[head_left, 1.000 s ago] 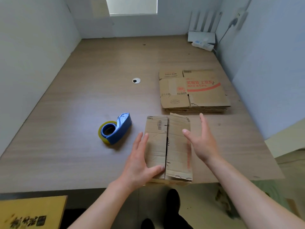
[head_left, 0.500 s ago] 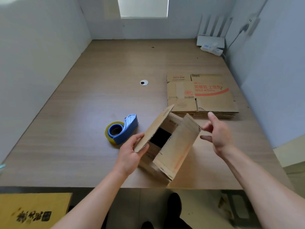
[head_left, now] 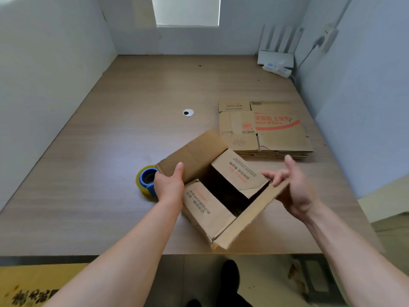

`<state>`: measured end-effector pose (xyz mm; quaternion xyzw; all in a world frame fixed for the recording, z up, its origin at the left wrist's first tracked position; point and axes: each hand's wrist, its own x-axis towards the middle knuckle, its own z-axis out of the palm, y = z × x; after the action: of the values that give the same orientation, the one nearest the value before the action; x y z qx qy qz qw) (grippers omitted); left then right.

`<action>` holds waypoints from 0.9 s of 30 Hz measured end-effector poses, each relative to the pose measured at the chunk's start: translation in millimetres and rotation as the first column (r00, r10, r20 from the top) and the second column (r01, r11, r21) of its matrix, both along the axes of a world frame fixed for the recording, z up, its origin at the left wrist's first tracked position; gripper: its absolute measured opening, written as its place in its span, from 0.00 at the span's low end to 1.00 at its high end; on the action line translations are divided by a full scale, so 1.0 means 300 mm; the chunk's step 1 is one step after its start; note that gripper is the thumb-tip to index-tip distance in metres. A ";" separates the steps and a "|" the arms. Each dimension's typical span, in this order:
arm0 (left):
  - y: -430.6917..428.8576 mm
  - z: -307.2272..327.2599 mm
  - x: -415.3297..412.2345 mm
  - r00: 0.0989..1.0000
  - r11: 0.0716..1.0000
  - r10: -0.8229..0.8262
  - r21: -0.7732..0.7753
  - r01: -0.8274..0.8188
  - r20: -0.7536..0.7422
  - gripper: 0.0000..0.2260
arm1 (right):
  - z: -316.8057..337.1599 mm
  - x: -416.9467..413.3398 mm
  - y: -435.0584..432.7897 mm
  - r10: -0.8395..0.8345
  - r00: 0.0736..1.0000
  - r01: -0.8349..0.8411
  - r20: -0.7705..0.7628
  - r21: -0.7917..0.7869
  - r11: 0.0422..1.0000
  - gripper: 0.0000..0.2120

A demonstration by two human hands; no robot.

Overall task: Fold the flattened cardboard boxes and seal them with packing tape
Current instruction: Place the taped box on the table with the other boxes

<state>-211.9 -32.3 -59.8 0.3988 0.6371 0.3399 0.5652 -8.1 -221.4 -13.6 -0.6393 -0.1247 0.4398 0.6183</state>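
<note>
My left hand (head_left: 169,185) grips the left flap of the box (head_left: 205,204). My right hand (head_left: 296,189) pinches its right flap between curled fingers (head_left: 276,175), spreading both for folding. The tape (head_left: 147,180) waits just left.

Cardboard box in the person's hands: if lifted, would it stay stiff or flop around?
Probably light: the cardboard box looks hollow, and the left hand and right hand hold it by its flaps alone. Likely wobbly, since the flaps splay open and nothing is taped. The creased, worn edges suggest the panels bend easily.
</note>
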 end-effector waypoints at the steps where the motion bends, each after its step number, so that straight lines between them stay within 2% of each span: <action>1: 0.001 0.004 0.004 0.999 1.000 0.029 -0.001 -0.029 -0.029 0.23 | -0.001 0.012 -0.027 0.037 0.996 -0.032 -0.086 0.052 0.998 0.28; 3: 0.001 0.008 0.006 0.995 0.998 0.062 0.021 -0.061 -0.079 0.24 | -0.009 0.031 -0.092 0.231 0.964 -0.226 -0.131 0.055 0.973 0.12; 4: 0.002 0.009 0.007 0.993 0.997 0.067 0.044 -0.063 -0.102 0.24 | -0.015 0.040 -0.124 0.351 0.934 -0.354 -0.061 -0.039 0.935 0.10; 6: 0.005 0.017 0.007 0.988 0.993 0.067 0.101 -0.053 -0.141 0.23 | -0.017 0.049 -0.168 0.597 0.791 -0.536 0.131 -0.321 0.781 0.19; 8: 0.004 0.019 0.009 0.985 0.987 0.062 0.157 -0.036 -0.164 0.22 | 0.003 0.036 -0.172 0.738 0.640 -0.544 0.215 -0.552 0.632 0.28; 9: 0.002 0.020 0.008 0.982 0.983 0.054 0.184 -0.020 -0.181 0.21 | 0.011 0.022 -0.163 0.775 0.584 -0.523 0.241 -0.618 0.587 0.28; 10: -0.001 0.019 0.006 0.975 0.977 0.038 0.214 0.009 -0.217 0.18 | 0.013 0.003 -0.148 0.784 0.548 -0.468 0.292 -0.669 0.577 0.25; 12: -0.011 0.026 0.005 0.941 0.958 -0.031 0.259 0.124 -0.336 0.12 | 0.023 -0.045 -0.103 0.734 0.503 -0.253 0.456 -0.735 0.630 0.10; 14: -0.030 0.041 0.005 0.862 0.934 -0.141 0.222 0.279 -0.487 0.12 | 0.021 -0.096 -0.053 0.725 0.412 -0.079 0.551 -0.772 0.631 0.17; 15: -0.046 0.049 0.004 0.783 0.914 -0.220 0.156 0.373 -0.582 0.19 | 0.016 -0.114 -0.030 0.747 0.366 -0.029 0.555 -0.795 0.606 0.22; 18: -0.117 0.057 0.000 0.454 0.789 -0.426 -0.076 0.609 -0.782 0.51 | 0.028 -0.138 0.023 0.794 0.278 0.089 0.541 -0.838 0.539 0.35; 20: -0.161 0.045 0.001 0.346 0.738 -0.447 -0.121 0.663 -0.825 0.60 | 0.034 -0.142 0.045 0.831 0.170 0.173 0.529 -0.847 0.503 0.40; 22: -0.187 0.032 0.012 0.312 0.725 -0.416 -0.105 0.680 -0.854 0.63 | 0.022 -0.159 0.057 0.863 0.079 0.210 0.499 -0.854 0.475 0.41; 23: -0.197 0.029 0.016 0.303 0.721 -0.407 -0.100 0.685 -0.862 0.64 | 0.010 -0.174 0.057 0.870 0.062 0.208 0.489 -0.859 0.468 0.41; 25: -0.209 0.031 0.026 0.291 0.715 -0.414 -0.111 0.691 -0.862 0.63 | -0.014 -0.202 0.052 0.850 0.095 0.201 0.519 -0.846 0.494 0.38; 27: -0.208 0.042 0.024 0.316 0.726 -0.450 -0.135 0.675 -0.836 0.60 | -0.023 -0.215 0.046 0.789 0.153 0.163 0.595 -0.802 0.574 0.31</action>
<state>-204.6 -94.8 -47.2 0.7702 0.5952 -0.0356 0.2263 -72.7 -207.6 -20.3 -0.8941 -0.4360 0.0972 -0.0315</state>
